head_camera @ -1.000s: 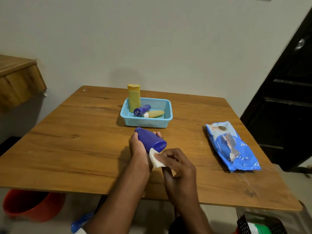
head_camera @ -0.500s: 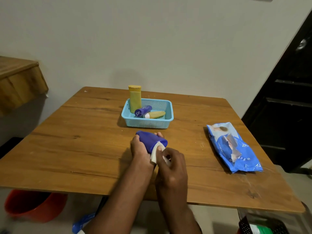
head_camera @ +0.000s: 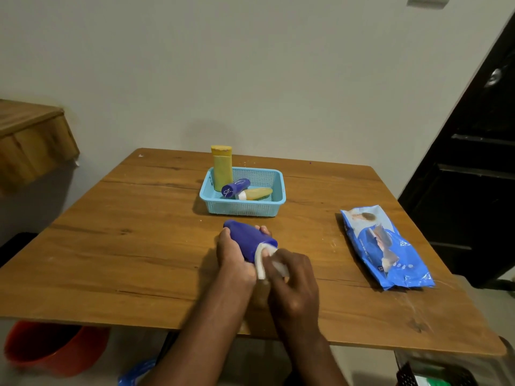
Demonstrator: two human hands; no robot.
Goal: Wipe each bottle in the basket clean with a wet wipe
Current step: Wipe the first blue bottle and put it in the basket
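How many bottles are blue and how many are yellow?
Blue bottles: 2, the big blue bottle in the left hand and the small blue bottle in the basket.
Yellow bottles: 2, the tall yellow bottle and the lying yellow bottle.
Total: 4

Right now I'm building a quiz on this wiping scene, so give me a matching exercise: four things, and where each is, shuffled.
Things:
1. tall yellow bottle
2. large purple bottle
3. wet wipe
4. wipes pack

Places:
A. flat on the table's right side
B. gripped in the left hand
C. upright in the blue basket
D. pinched in the right hand

Pairs: 1-C, 2-B, 3-D, 4-A
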